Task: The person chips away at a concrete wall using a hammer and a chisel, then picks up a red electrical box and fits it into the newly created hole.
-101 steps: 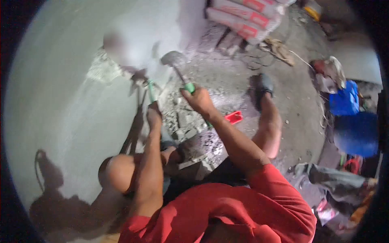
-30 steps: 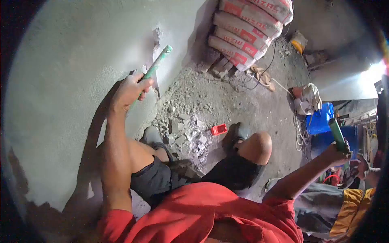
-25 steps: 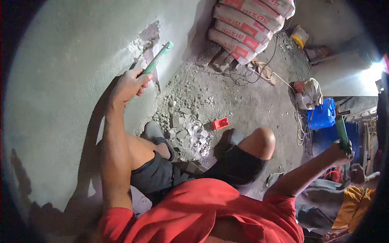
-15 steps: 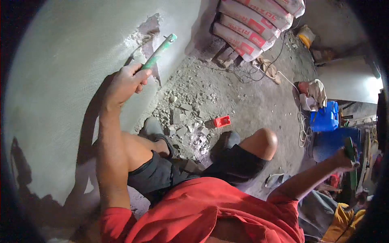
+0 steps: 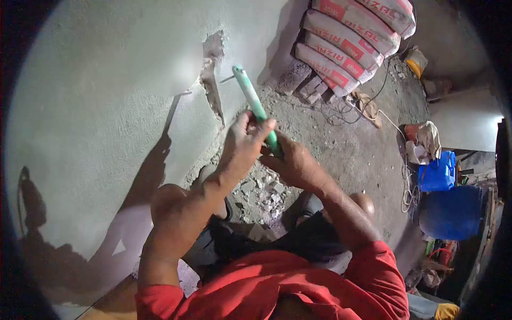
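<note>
A green pipe (image 5: 249, 92) slants up and away from me in front of the wall, pale with dust along its upper length. Near its far end a thin dark pin sticks out to the left. My left hand (image 5: 248, 137) is closed around the lower part of the pipe, thumb on top. Just below it, my right hand (image 5: 293, 160) grips the bottom end, its fingers partly hidden. Behind the pipe, the grey plastered wall (image 5: 128, 90) has a rough chipped groove (image 5: 212, 93) running down toward the floor.
Broken rubble (image 5: 261, 194) lies between my feet. Stacked cement bags (image 5: 341, 48) stand on blocks at the back, with cables (image 5: 341, 114) on the floor nearby. On the right are a blue jerrycan (image 5: 437, 173), a blue drum (image 5: 450, 213) and scattered items.
My right hand came in from the far right, where it held a dark green piece, to the pipe's lower end. My left hand lowered the pipe and brought it rightward. The view shifted slightly.
</note>
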{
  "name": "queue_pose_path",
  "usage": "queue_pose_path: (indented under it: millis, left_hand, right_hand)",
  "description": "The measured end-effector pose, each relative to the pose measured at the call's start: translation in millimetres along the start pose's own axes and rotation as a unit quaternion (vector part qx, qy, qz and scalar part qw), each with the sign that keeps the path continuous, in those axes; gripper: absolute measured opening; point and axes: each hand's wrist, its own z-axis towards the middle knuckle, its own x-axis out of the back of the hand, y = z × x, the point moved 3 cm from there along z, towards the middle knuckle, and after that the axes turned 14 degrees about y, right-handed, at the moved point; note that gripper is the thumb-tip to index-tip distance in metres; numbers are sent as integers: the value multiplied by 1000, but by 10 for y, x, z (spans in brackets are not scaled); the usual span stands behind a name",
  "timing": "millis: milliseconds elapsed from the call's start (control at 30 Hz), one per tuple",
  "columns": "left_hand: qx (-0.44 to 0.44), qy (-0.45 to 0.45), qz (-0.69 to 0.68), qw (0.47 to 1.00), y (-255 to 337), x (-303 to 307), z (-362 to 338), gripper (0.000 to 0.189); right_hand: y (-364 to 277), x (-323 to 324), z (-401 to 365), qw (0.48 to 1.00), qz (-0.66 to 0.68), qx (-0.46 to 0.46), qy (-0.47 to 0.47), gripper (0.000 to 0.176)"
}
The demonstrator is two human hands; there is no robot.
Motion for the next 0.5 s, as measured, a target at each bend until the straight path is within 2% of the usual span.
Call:
queue_pose_path:
  millis: [33, 100, 167, 200, 233, 300, 367, 433, 500]
  left_hand:
    - [-9, -20, 7, 1000, -25, -51, 23, 38]
    - [-103, -129, 161, 973, 122, -102, 14, 39]
    - [-246, -186, 398, 864, 6, -66, -111, 40]
    - [-317, -200, 495, 784, -71, -56, -193, 41]
    - [-320, -200, 496, 782, -77, -49, -225, 41]
    - [-180, -431, 595, 654, -241, -18, -330, 46]
    - [-207, -436, 566, 668, -432, 43, -375, 46]
    - [-235, -443, 537, 678, -596, 45, -338, 47]
    - [-303, -334, 512, 731, -640, -1, -268, 44]
  right_hand:
    - [154, 10, 22, 1000, 1, 4, 3, 58]
    - [495, 166, 60, 996, -51, 17, 77, 48]
    - [673, 488, 116, 987, -61, -15, 146, 44]
    - [715, 643, 138, 979, -39, -64, 189, 41]
    - [778, 777, 179, 971, -49, -92, 216, 39]
    - [951, 940, 262, 954, -8, -92, 285, 35]
    - [750, 1063, 248, 955, 45, -107, 274, 32]
    - [698, 1094, 261, 968, -6, -75, 238, 27]
    - [743, 1029, 258, 973, 17, -70, 221, 27]
